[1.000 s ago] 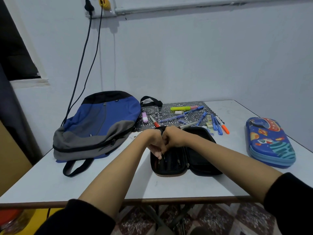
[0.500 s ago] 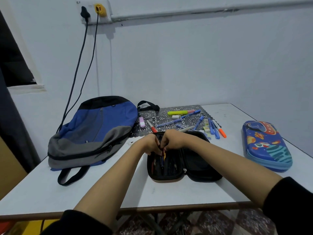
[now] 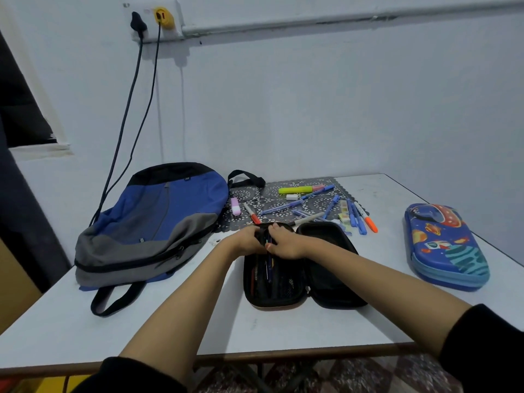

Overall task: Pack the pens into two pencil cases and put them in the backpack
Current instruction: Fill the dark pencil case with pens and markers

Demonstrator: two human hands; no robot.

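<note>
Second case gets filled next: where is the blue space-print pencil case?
Head view: the blue space-print pencil case lies shut on the right side of the table, right of the open black pencil case and apart from the loose pens.

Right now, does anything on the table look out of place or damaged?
Nothing looks damaged. The loose pens lie scattered across the patterned mat behind the open black pencil case, some off it on the table.

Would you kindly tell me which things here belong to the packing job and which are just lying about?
Job: black case, blue case, backpack, pens, highlighter.
Lying about: mat, pink eraser, cables.
</note>
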